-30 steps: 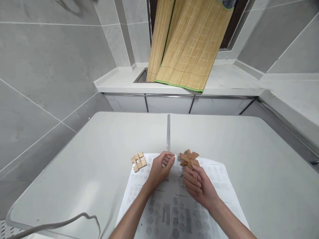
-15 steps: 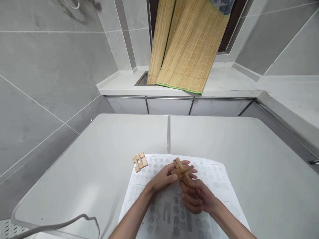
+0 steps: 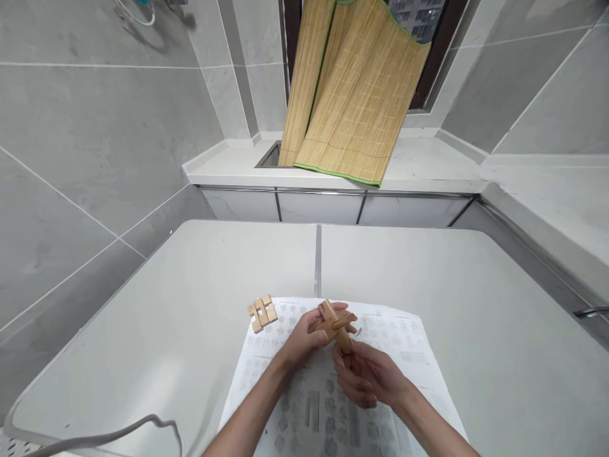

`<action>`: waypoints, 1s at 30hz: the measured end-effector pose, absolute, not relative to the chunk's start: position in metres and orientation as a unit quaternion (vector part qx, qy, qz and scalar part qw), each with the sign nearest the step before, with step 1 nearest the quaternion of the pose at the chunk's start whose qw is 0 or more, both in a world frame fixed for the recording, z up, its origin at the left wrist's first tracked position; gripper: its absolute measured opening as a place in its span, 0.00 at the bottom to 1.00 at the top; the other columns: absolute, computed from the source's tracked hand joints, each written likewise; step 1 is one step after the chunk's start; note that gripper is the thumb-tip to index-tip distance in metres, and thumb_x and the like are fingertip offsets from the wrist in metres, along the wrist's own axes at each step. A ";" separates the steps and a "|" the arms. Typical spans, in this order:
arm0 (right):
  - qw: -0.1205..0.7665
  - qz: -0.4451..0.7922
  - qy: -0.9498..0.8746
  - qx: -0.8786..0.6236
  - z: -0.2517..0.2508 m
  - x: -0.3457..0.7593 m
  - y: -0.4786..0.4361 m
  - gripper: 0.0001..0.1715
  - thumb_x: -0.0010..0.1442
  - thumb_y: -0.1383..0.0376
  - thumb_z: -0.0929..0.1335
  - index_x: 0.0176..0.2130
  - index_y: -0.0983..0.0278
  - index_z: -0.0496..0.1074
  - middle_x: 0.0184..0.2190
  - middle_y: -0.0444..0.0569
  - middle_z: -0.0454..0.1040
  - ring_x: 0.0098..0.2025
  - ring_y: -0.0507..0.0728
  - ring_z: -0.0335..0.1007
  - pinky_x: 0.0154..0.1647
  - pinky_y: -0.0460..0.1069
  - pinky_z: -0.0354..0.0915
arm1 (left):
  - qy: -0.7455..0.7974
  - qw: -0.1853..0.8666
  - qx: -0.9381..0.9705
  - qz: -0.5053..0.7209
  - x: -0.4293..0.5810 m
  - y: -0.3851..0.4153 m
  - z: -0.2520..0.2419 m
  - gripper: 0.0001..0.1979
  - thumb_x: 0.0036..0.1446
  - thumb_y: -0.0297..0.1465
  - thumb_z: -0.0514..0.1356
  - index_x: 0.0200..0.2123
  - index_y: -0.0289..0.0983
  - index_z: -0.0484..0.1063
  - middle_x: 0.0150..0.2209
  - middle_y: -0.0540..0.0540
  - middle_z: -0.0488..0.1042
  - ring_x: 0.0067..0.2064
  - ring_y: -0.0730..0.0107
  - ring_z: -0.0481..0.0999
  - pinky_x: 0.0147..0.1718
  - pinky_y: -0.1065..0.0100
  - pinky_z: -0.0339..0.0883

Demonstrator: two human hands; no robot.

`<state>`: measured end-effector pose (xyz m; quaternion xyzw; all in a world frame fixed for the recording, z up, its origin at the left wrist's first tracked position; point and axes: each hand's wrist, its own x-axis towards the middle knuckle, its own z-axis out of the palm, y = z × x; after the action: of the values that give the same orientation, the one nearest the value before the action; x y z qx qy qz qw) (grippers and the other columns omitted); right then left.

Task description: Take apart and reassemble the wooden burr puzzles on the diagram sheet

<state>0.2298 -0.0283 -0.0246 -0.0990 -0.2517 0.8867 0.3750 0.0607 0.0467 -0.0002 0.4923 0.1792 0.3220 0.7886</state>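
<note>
Between my hands is a wooden interlocking puzzle (image 3: 335, 325), made of crossed wooden pieces, held above a printed sheet. My left hand (image 3: 307, 333) grips it from the left, thumb on the near side and fingers behind it. The fingertips of my right hand (image 3: 364, 374) pinch the lower end of the long piece. A dark mark shows near that piece's upper end. Left of my left hand, another small group of wooden puzzle pieces (image 3: 262, 313) lies crossed at the sheet's upper left corner.
The printed instruction sheet (image 3: 394, 336) lies on a white table (image 3: 228, 266) with a seam down its middle. A grey cable (image 3: 109, 438) crosses the lower left. Behind stand a counter (image 3: 428, 165) and a bamboo mat (image 3: 352, 108).
The camera view has shifted slightly, so the whole scene sits a little lower and to the left. Both hands keep their hold on the wooden puzzle, which has barely turned.
</note>
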 end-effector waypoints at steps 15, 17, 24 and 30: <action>0.398 0.875 -0.242 -0.134 -0.028 0.234 -0.029 0.34 0.72 0.37 0.60 0.45 0.62 0.74 0.16 0.34 0.59 0.12 0.47 0.45 0.12 0.43 0.51 | 0.196 0.766 0.532 0.304 0.059 0.052 -0.003 0.43 0.51 0.55 0.73 0.62 0.36 0.70 0.61 0.30 0.76 0.60 0.38 0.77 0.60 0.44 0.68; 0.410 0.863 -0.241 -0.170 -0.023 0.234 -0.028 0.33 0.71 0.37 0.61 0.45 0.62 0.74 0.18 0.35 0.61 0.13 0.47 0.47 0.14 0.43 0.50 | 0.214 0.758 0.526 0.321 0.060 0.051 -0.003 0.42 0.49 0.51 0.75 0.62 0.37 0.70 0.62 0.31 0.75 0.62 0.39 0.75 0.62 0.46 0.67; 0.427 0.836 -0.276 -0.206 -0.014 0.233 -0.023 0.30 0.71 0.40 0.63 0.44 0.62 0.74 0.25 0.40 0.67 0.15 0.46 0.53 0.18 0.45 0.52 | 0.236 0.750 0.491 0.375 0.065 0.045 0.000 0.48 0.44 0.51 0.78 0.64 0.39 0.69 0.61 0.34 0.75 0.59 0.44 0.77 0.59 0.50 0.70; 0.440 0.814 -0.310 -0.218 -0.016 0.227 -0.027 0.29 0.74 0.43 0.63 0.37 0.65 0.72 0.24 0.42 0.67 0.17 0.47 0.58 0.19 0.45 0.54 | 0.241 0.741 0.502 0.375 0.062 0.043 0.004 0.48 0.44 0.57 0.75 0.63 0.39 0.70 0.59 0.34 0.76 0.56 0.44 0.78 0.55 0.52 0.73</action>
<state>0.2274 -0.0270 -0.0163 -0.2175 -0.3097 0.8143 0.4401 0.0617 0.0432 0.0044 0.5018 0.2412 0.3752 0.7411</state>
